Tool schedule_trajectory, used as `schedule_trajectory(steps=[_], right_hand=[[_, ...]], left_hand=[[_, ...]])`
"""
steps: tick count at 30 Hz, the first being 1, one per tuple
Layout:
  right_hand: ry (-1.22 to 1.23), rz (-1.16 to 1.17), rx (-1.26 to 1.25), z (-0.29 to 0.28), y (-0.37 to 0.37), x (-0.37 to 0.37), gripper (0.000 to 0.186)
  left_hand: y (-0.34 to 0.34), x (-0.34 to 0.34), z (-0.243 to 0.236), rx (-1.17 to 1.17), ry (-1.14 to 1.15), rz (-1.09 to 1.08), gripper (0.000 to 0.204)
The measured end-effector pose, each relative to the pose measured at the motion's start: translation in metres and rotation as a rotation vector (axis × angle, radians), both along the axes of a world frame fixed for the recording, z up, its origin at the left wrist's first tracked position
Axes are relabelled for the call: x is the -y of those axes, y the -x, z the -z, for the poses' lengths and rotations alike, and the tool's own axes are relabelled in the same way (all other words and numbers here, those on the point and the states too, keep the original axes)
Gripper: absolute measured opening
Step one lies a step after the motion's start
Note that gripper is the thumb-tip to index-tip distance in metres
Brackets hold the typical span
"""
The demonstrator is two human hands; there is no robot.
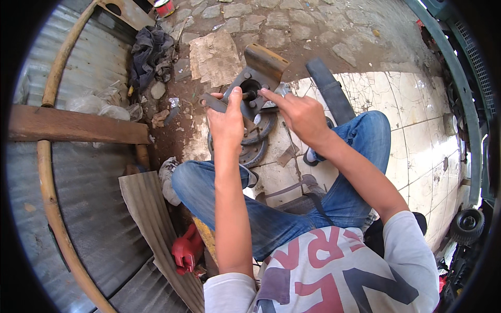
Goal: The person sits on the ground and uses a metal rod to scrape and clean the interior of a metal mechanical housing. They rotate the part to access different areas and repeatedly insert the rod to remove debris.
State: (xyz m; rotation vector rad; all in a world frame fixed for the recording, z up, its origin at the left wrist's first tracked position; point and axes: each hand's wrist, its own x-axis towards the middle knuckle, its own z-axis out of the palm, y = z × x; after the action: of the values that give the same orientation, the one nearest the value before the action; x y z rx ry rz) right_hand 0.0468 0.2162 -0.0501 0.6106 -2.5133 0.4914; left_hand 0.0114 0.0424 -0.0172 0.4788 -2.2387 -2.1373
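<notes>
My left hand [228, 122] is closed around a flat grey metal bar [215, 103] with a hole near its end, its thumb pointing up. Close by on the right, my right hand [304, 116] has its index finger reaching to the edge of a round opening; the other fingers curl in and what they hold is hidden. That opening is in a dark metal bracket [239, 81] with bolt heads around it and a rusty bent plate [266, 56] at its top. A short dark rod [250, 96] shows between my hands. Beneath lie round metal rings [255, 151].
A long dark flat bar [330, 89] lies on the cracked white tiles [412, 104] to the right. Torn cardboard [214, 56] is on the ground ahead. Corrugated sheets, a wooden beam [78, 124] and a red tool-like object [186, 250] are at left.
</notes>
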Motion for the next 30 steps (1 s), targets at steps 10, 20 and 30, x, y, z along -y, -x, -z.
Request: schedule_trajectory(steps=[10,20,30], right_hand=[[-0.012,-0.040,-0.012,-0.001,-0.005,0.007,0.047],[0.146,0.047,0.056,-0.004,-0.006,0.031,0.047],[1.121,-0.034,0.791,-0.024,-0.029,0.001,0.038]], left_hand=[[0.001,0.006,0.000,0.035,-0.133,-0.032,0.030],[0.003,0.019,0.001,0.003,-0.170,-0.043,0.040],[0.004,0.044,0.008,0.105,-0.129,-0.111,0.058]])
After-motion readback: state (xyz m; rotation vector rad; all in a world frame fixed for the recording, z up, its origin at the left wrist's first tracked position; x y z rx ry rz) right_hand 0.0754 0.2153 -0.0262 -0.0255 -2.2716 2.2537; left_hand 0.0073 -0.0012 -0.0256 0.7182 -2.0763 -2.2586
